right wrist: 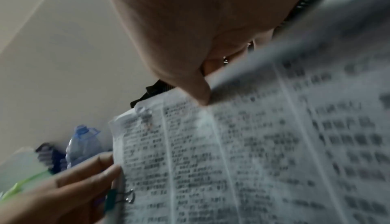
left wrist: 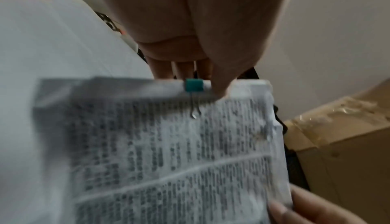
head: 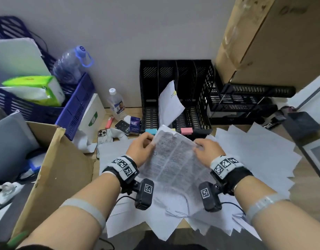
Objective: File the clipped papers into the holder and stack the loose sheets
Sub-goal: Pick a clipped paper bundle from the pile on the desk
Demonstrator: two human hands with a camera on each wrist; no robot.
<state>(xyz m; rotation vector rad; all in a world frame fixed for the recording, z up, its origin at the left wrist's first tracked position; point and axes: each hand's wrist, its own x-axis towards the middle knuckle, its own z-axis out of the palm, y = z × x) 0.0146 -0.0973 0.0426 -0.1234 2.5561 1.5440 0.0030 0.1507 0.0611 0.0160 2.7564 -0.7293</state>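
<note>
Both hands pinch the clipped bundle (head: 173, 159) above the loose sheets (head: 255, 156): left hand (head: 140, 148) at its 9 o'clock edge beside the teal clip (left wrist: 193, 85), right hand (head: 208, 151) at 3. Light, floppy (likely to sag), so it's best gripped near the clip for the holder (head: 175, 94) at 12.

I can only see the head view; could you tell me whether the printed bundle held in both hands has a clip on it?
Observer: Yes, the left wrist view shows a teal clip on the edge of the bundle.
Operator: Thank you. Where is the thumb relative to it?
Observer: The thumb of the left hand pinches that edge right beside the clip.
Operator: And how does the other hand hold on?
Observer: The right hand has its thumb on the printed face and its fingers behind the sheets.
</note>
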